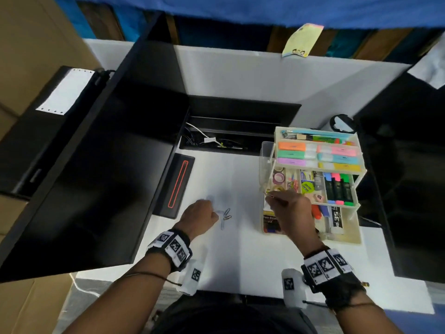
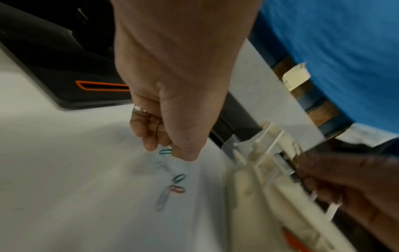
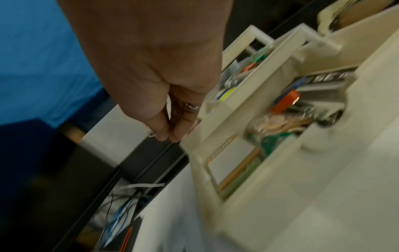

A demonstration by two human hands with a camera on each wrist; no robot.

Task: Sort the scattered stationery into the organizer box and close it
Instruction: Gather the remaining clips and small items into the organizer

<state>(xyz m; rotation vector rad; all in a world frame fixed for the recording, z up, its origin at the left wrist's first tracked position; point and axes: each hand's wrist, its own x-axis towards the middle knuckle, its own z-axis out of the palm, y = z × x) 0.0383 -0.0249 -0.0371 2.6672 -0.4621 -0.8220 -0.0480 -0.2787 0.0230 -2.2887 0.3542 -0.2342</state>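
A cream organizer box (image 1: 350, 239) (image 3: 280, 170) stands open on the white desk (image 1: 240, 261), its tiered trays holding highlighters, sticky notes and tape rolls. A few coloured paper clips (image 1: 226, 216) (image 2: 176, 185) lie on the desk left of the box. My left hand (image 1: 203, 216) (image 2: 164, 150) is just left of them and pinches a green paper clip (image 2: 165, 151) between thumb and fingers. My right hand (image 1: 286, 208) (image 3: 166, 134) hovers at the box's left edge over the middle tray, fingertips pinched on a small clip (image 3: 151, 134).
A black monitor panel (image 1: 96, 177) leans over the desk's left side, with a black red-outlined device (image 1: 177, 186) beside it. A cable well (image 1: 228, 136) opens behind the clips. Another dark screen (image 1: 409, 189) stands right of the box. Cardboard boxes (image 1: 24, 56) sit at the far left.
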